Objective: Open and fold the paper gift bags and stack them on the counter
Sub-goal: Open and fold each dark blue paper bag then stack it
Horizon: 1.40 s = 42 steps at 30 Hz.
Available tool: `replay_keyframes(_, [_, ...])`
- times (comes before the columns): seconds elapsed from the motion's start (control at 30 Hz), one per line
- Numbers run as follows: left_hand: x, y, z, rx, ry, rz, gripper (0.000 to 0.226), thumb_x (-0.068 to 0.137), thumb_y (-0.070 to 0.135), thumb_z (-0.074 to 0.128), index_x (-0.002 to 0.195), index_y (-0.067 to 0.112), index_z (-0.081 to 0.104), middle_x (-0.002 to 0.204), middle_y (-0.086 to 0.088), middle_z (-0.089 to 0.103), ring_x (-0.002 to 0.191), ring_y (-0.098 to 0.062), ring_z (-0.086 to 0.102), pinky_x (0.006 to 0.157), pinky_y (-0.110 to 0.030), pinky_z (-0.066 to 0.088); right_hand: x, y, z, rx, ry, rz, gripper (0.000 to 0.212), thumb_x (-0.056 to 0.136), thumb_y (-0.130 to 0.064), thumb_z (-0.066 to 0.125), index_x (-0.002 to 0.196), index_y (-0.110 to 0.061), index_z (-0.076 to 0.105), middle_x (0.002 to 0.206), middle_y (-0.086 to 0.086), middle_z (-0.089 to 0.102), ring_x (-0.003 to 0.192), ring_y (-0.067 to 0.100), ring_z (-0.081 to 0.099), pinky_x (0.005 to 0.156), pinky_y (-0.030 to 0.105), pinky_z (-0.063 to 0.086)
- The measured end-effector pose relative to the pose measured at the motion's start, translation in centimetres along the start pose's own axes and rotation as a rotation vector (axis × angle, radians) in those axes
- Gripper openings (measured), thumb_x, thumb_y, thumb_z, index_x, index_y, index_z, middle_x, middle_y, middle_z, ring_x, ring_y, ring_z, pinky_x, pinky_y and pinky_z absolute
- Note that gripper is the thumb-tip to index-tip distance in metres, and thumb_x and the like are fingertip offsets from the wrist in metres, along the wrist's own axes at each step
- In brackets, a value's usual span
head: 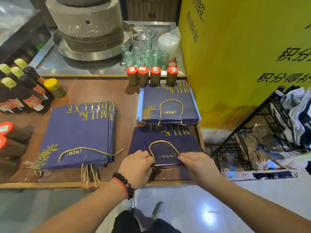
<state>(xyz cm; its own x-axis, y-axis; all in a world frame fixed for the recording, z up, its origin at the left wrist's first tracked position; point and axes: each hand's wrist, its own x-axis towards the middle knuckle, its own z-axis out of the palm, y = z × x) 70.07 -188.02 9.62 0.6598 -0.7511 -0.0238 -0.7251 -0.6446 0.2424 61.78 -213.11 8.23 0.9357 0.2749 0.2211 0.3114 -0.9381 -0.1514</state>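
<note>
Your left hand [137, 167] and right hand [196, 163] both sit at the near edge of the worktop [94, 93], gripping the mouth end of one navy bag [165, 147]. The left grip has its fingers curled over the bag's near left part, knuckles up, thumb hidden under the hand. The right grip pinches the near right part, fingers pointing left across the paper. The bag lies flat between your two hands and runs away from you, its gold print upside down at the far end. Its gold cord handle [164, 146] arches on top of the paper, with one end beside each hand. A beaded bracelet [125, 184] and a red string circle your left wrist.

To the left of that bag, well apart from your hands, lies a pile of flat bags [77, 133], their cords [89, 177] hanging over the worktop's near edge. Just beyond the bag you hold, touching or overlapping its far end, is a second, smaller stack [168, 105] with a cord loop on top.

Farther off, four red-capped jars [152, 77] stand in a row behind the stack. Dark bottles [21, 91] and a yellow-capped jar [53, 87] stand at the far left, and more red-capped jars [10, 140] at the left edge. Behind them are glass cups [145, 55] and a stone mill [89, 26] on a steel surface. A yellow board [235, 56] rises on the right.
</note>
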Motion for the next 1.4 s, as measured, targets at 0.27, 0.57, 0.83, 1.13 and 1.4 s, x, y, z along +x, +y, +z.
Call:
replay_keyframes(0.27, [-3.3,0.4,10.3,0.016,-0.174,-0.169,0.034,0.049,0.015,0.075,0.077,0.019,0.056,0.079,0.001,0.056,0.074,-0.027,0.059,0.051,-0.032,0.046,-6.2,-3.1,10.9,0.048,-0.287,0.184,0.049,0.064,-0.014,0.082,0.111,-0.019,0.07,0.113,0.0,0.067,0.101,0.023,0.065,0.076,0.036,0.053])
replay_keyframes(0.57, [-6.5,2.3,16.3,-0.08,-0.365,-0.26,0.08,0.057,0.021,0.069,0.134,0.009,0.051,0.135,-0.016,0.052,0.122,-0.039,0.052,0.093,-0.049,0.048,-8.7,-8.2,15.1,0.004,-0.513,0.421,0.088,0.057,-0.02,0.083,0.14,-0.012,0.051,0.149,0.017,0.043,0.137,0.033,0.042,0.109,0.055,0.033])
replay_keyframes(0.83, [-6.6,3.1,17.8,-0.056,-0.387,-0.266,0.079,0.086,0.027,0.055,0.154,0.02,0.014,0.159,-0.008,-0.001,0.148,-0.028,0.005,0.116,-0.039,0.001,-7.5,-11.3,16.2,0.049,-0.538,0.395,0.09,0.059,-0.032,0.079,0.141,-0.01,0.05,0.149,0.008,0.046,0.138,0.024,0.042,0.112,0.047,0.019])
replay_keyframes(1.13, [-8.3,0.5,17.1,-0.013,-0.405,-0.259,0.083,0.09,0.022,0.05,0.151,0.038,-0.004,0.156,-0.006,-0.019,0.141,-0.022,-0.022,0.113,-0.036,-0.01,-9.7,-7.6,14.7,0.007,-0.602,0.334,0.094,0.056,-0.029,0.085,0.142,-0.018,0.049,0.149,0.002,0.046,0.137,0.021,0.045,0.117,0.047,0.021])
replay_keyframes(1.4, [-9.8,-2.4,15.9,-0.041,-0.492,-0.221,0.074,0.091,0.029,0.043,0.15,0.044,0.002,0.157,-0.002,-0.018,0.147,-0.024,-0.013,0.112,-0.034,-0.011,-13.3,-4.3,13.0,-0.048,-0.717,0.499,0.095,0.063,-0.019,0.076,0.149,-0.011,0.036,0.157,0.008,0.032,0.143,0.026,0.035,0.112,0.045,0.023])
